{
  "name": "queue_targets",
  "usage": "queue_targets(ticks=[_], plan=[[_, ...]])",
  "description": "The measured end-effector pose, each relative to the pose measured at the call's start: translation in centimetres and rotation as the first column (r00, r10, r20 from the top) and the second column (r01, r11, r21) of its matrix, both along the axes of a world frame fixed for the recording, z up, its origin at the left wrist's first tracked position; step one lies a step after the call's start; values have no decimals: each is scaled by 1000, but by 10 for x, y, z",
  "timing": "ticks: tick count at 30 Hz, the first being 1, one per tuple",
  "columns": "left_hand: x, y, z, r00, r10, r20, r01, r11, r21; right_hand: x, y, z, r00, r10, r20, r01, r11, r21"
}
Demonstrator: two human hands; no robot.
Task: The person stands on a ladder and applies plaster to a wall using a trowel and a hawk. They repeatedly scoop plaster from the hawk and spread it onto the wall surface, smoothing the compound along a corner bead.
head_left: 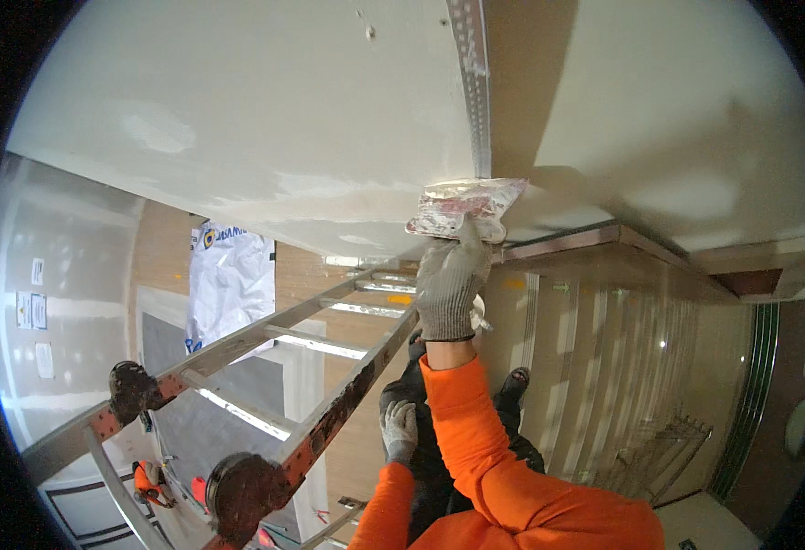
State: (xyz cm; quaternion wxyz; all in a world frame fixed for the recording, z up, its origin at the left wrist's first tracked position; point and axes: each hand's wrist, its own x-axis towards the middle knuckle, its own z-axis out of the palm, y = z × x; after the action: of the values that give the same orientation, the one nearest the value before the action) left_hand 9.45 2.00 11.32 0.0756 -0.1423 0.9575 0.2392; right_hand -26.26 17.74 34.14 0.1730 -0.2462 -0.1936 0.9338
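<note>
My right hand (448, 289), in a pale knit glove with a dark cuff, grips a broad putty knife (448, 202) smeared with white compound and reddish patches. The blade meets the perforated metal corner strip (471, 92) on the white drywall surface (237, 110), at the strip's lower visible end. My gloved left hand (399, 428) is lower, by my dark-trousered leg, its fingers apart and loosely bent with nothing visible in them. It is just right of the aluminium folding ladder (324, 412), which has dirty, dark hinges (242, 490).
Far below, a person in orange (150, 486) is at the lower left. A white printed sheet (228, 284) lies over the wooden floor (159, 247). A long pinkish ledge (572, 240) runs right from beside the knife. Metal racks or ladders (659, 458) stand lower right.
</note>
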Motion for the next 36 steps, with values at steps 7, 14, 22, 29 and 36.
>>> queue_targets(ticks=[7, 14, 22, 29, 36], plan=[[-73, 74, 129, 977, 210, 50, -190, 731, 655, 37, 24, 101, 914, 145, -380, -163, 986, -16], [-121, 111, 245, 911, 262, -319, 86, 636, 767, 91, 84, 45, 998, 7, -65, 64, -326, 943], [-175, 179, 315, 920, 303, -248, 59, 519, 853, 115, 133, 38, 902, 431, -13, -108, 256, 961], [-166, 215, 315, 816, 578, 28, -70, 51, 996, 129, 172, 67, 772, 602, 205, -539, 449, 713], [-170, 206, 318, 742, 669, 45, -70, 10, 998, 149, 178, 93, 899, 318, 300, -160, -399, 903]])
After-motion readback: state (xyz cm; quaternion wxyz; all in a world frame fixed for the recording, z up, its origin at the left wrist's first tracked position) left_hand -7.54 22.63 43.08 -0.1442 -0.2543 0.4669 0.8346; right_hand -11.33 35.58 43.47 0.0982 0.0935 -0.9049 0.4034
